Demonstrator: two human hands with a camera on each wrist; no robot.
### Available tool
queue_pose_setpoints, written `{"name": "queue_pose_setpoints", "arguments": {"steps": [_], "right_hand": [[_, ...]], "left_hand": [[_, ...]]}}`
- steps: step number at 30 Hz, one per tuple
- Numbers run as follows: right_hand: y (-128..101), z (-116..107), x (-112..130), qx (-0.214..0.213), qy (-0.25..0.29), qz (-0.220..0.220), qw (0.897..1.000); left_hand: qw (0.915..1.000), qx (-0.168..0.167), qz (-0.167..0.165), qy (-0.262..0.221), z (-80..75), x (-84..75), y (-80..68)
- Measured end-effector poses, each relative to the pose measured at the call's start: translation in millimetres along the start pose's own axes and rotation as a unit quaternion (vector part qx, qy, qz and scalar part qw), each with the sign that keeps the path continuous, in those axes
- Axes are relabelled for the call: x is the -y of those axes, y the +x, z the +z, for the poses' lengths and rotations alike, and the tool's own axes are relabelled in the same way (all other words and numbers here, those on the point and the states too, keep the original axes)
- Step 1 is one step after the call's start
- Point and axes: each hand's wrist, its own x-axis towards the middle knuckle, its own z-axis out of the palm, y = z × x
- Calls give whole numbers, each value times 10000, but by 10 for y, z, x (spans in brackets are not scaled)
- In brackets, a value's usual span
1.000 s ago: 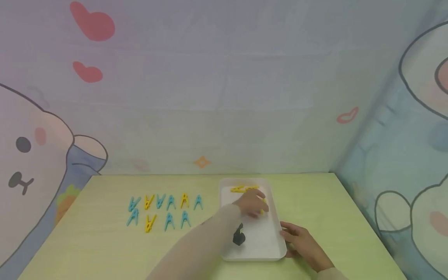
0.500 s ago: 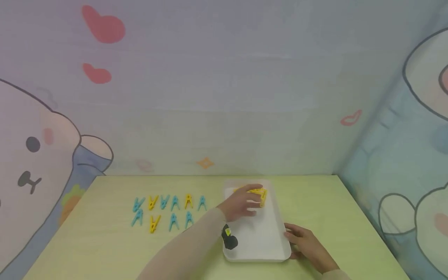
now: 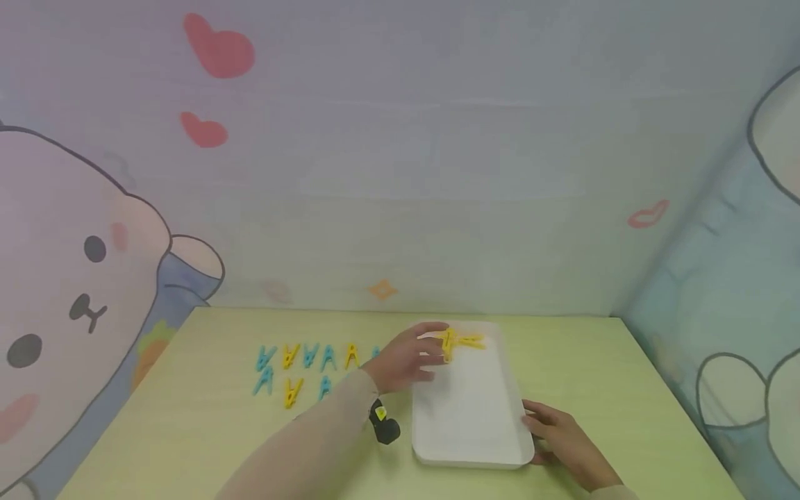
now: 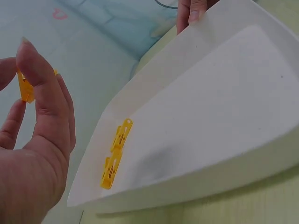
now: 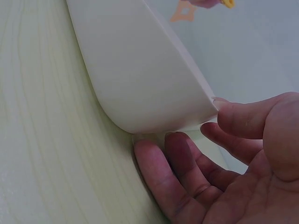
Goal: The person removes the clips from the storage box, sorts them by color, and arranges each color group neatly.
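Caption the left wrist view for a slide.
Left hand pinches a yellow clothespin above a white tray holding another.

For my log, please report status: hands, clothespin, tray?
Left hand pinches yellow clothespin. Right hand steadies white tray. Nothing blocking.

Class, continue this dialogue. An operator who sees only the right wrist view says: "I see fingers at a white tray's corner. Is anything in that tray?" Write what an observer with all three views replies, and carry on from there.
Observer: Yes. Two yellow clothes pegs lie end to end at the far end of the white tray.
Operator: What is the left hand doing?
Observer: It pinches another yellow peg in its fingertips, over the tray's far end.
Operator: Is anything else on the table?
Observer: Blue and yellow pegs lie in two rows to the left of the tray.
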Motion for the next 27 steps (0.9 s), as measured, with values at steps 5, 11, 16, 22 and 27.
{"name": "queue_pose_setpoints", "arguments": {"steps": [5, 11, 16, 22, 27], "right_hand": [[37, -30, 12, 90, 37, -71, 9999], [47, -68, -10, 93, 26, 14, 10000], [57, -98, -35, 75, 10, 41, 10000], [54, -124, -44, 132, 8, 84, 9999], [58, -125, -42, 202, -30, 63, 9998]], "left_hand": [[9997, -81, 125, 175, -236, -64, -176], [9988, -202, 155, 420, -493, -63, -389], [9972, -452, 133, 575, -666, -64, -568], [9954, -658, 63, 692, -870, -62, -778], [9939, -893, 60, 640, -1061, -65, -982]]}}
